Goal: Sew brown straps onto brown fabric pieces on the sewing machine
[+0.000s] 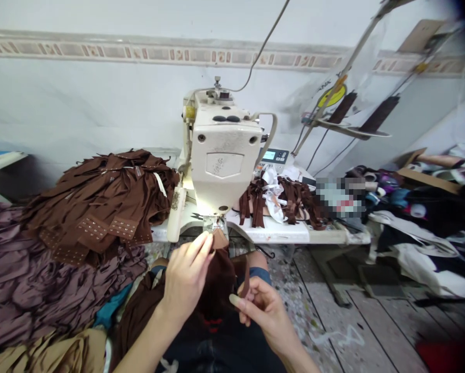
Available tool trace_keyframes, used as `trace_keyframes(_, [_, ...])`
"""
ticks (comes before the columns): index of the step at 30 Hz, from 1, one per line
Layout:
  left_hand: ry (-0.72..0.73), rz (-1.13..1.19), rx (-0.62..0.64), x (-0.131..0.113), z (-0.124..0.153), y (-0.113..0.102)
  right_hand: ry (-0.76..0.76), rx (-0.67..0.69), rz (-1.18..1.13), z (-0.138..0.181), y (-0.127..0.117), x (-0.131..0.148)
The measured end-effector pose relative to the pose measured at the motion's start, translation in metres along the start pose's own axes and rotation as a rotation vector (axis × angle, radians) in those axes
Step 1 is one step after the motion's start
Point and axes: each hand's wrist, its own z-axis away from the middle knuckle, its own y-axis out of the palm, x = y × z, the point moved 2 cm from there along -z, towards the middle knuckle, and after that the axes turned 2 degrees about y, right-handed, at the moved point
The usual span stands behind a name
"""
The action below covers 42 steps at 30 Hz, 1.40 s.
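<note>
A white sewing machine stands in front of me, its lamp lighting the needle area. My left hand is closed, thumb and fingers pinching the edge of a brown garment piece just in front of the needle plate. The fabric hangs from there over my lap. Lower and to the right, my right hand is closed on a narrow brown strap, held between thumb and curled fingers. The strap's upper end runs toward the garment piece; where they meet is not clear.
Brown garments with rows of small metal fasteners lie heaped left of the machine, above mauve fabric. Brown straps lie on the table's right side. Dark thread cones stand at upper right. Spools and cloth crowd the far right.
</note>
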Motion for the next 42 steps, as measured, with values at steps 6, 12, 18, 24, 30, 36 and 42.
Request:
trace_keyframes(6, [-0.305, 0.405, -0.012, -0.021, 0.049, -0.014, -0.009, -0.014, 0.066, 0.005, 0.004, 0.006])
trace_keyframes(12, [-0.704, 1.086, 0.472, -0.063, 0.078, 0.015, -0.098, -0.022, 0.179, -0.009, 0.002, 0.026])
trace_keyframes(18, [-0.223, 0.708, 0.272, -0.066, 0.051, 0.008, -0.089, 0.027, 0.235, -0.035, -0.025, 0.072])
trace_keyframes(24, [0.032, 0.02, -0.064, -0.062, 0.012, 0.003, -0.062, 0.099, 0.325, -0.039, -0.041, 0.084])
trace_keyframes(30, [-0.012, -0.276, -0.069, -0.051, -0.012, 0.024, 0.128, 0.345, 0.389, -0.023, -0.011, 0.035])
trace_keyframes(36, [0.076, -0.208, -0.166, -0.034, -0.014, 0.023, 0.175, 0.327, 0.33, -0.01, 0.014, 0.012])
trace_keyframes(42, [0.223, -0.029, -0.156, -0.007, -0.009, 0.016, -0.089, 0.132, 0.291, -0.018, 0.015, 0.053])
